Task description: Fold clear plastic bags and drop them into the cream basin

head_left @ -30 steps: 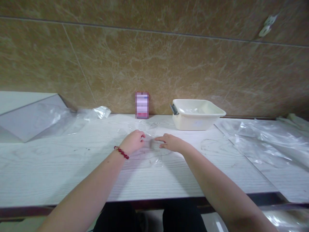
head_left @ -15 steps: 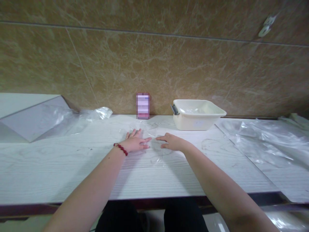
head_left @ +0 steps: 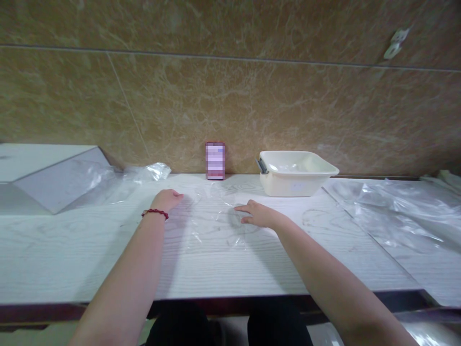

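Note:
A clear plastic bag (head_left: 214,223) lies flat on the whitish wood-grain table in front of me. My right hand (head_left: 260,214) rests at the bag's right edge, index finger and thumb stretched out and apart. Just left of the bag is my left hand (head_left: 167,199), with a red bead bracelet (head_left: 155,212) on the wrist. Its fingers look drawn together, thumb side toward the bag; whether anything is between them is hidden.
A cream plastic bin (head_left: 290,183) with a grey handle stands by the wall. A phone (head_left: 215,161) with a blurred screen leans there too. Crumpled clear plastic (head_left: 156,171) lies beside a white box (head_left: 70,185) at left. More plastic sheeting (head_left: 399,214) covers the right side.
My left hand has moved left off the bag, and its spread fingers have drawn together. The right hand has stayed almost in place. More of the flat bag now shows.

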The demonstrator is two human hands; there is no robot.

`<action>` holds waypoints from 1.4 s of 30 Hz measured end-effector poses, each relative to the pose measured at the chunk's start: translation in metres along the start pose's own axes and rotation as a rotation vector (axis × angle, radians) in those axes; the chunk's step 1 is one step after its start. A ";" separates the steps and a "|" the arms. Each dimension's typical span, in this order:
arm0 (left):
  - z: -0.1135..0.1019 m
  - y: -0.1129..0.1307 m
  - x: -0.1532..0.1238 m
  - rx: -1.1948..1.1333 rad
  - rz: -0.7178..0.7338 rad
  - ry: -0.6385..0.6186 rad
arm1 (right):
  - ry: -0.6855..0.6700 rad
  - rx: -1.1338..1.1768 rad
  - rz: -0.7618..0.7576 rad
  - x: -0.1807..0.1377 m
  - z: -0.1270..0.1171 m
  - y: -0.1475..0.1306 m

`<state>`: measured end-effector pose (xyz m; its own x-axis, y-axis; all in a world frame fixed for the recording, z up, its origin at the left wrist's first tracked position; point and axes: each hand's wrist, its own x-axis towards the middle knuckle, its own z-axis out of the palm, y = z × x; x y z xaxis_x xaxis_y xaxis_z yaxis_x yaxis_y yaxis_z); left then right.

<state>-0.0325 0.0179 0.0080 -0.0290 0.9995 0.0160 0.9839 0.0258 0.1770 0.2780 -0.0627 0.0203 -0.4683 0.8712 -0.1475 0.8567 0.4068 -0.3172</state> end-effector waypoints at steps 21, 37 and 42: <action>0.006 0.025 -0.014 -0.396 0.129 -0.152 | 0.014 -0.009 -0.018 -0.001 0.002 -0.003; 0.003 0.040 -0.021 -0.417 0.416 -0.192 | 0.137 -0.011 -0.032 0.003 0.001 0.003; 0.005 0.048 -0.025 -0.347 0.450 -0.188 | 0.143 -0.018 -0.017 0.004 0.002 0.003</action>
<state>0.0167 -0.0057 0.0116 0.4404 0.8978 -0.0051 0.7759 -0.3777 0.5053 0.2785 -0.0585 0.0171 -0.4481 0.8939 -0.0073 0.8533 0.4253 -0.3018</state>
